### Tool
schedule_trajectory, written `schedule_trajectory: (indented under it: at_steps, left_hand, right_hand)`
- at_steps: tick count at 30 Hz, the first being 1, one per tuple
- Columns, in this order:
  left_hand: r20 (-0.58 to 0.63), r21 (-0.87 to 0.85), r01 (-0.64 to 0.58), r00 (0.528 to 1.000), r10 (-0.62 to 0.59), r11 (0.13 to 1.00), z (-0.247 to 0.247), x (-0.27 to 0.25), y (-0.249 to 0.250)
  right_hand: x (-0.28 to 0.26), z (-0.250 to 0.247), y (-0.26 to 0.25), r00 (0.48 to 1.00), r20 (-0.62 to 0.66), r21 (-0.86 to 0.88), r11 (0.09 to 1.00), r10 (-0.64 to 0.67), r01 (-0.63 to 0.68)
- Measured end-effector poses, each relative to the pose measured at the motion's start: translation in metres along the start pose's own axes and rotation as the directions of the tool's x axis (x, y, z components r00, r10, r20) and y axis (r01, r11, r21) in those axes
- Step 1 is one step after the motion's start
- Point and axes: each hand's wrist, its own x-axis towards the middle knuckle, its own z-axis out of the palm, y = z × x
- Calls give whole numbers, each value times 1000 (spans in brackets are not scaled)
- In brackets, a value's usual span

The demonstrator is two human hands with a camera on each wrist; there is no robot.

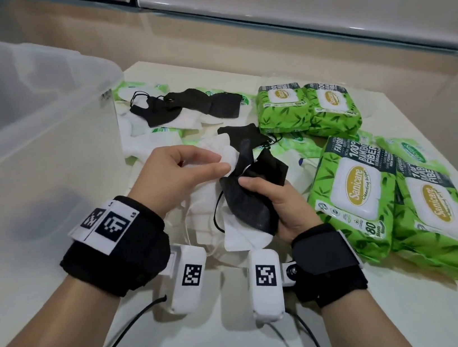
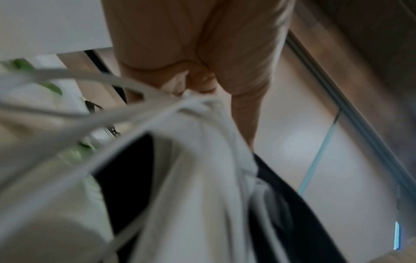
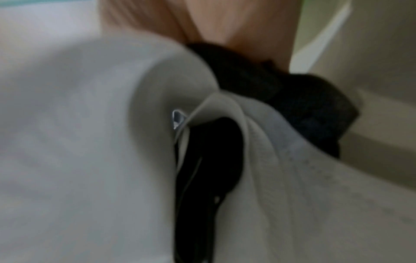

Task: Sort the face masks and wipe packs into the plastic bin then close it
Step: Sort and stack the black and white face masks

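Four wipe packs (image 1: 345,195); one bin (image 1: 40,135)

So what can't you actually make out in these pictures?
- Bin contents: head view, frosted wall blurs a dark shape inside.
- Mask count in right hand: bunched together, right wrist view blurred.
- Left hand grip on white mask: left wrist view blurred.

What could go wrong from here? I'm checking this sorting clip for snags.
The right hand grips a mixed bunch of black and white masks, and a black ear loop dangles free; it may catch on the pile.

The left hand only pinches a white mask by its corner; that thin grip could slip on the way to the plastic bin.
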Motion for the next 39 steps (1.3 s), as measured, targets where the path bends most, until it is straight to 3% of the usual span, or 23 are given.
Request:
schedule_trajectory:
  at_steps: [10,14,19,24,29,32,39]
  left_hand:
    - [-55,-39,-58,997,56,998,1,2,-2]
    - [9,85,-118,993,118,989,-4,15,3]
    - [178,317,-85,984,29,944,2,26,10]
    - [168,354,-110,984,52,929,5,28,25]
    - [144,507,-195,979,141,840,2,22,33]
    - [105,487,-206,979,177,849,-6,24,34]
    - [172,463,-265,963,208,846,-6,26,31]
  right_hand:
    - [3,-10,6,999,23,46,999,26,-28]
    - [6,-13,6,999,19,71,996,43,-45]
    - [6,-9,6,998,-59,86,996,35,-30]
    - [8,-9,6,996,-88,111,993,-21,31]
    - [4,-13,3,998,-30,159,985,-56,60]
    - [2,-14,0,998,-15,204,977,-57,59]
    - [1,-14,0,999,-25,247,968,-48,52]
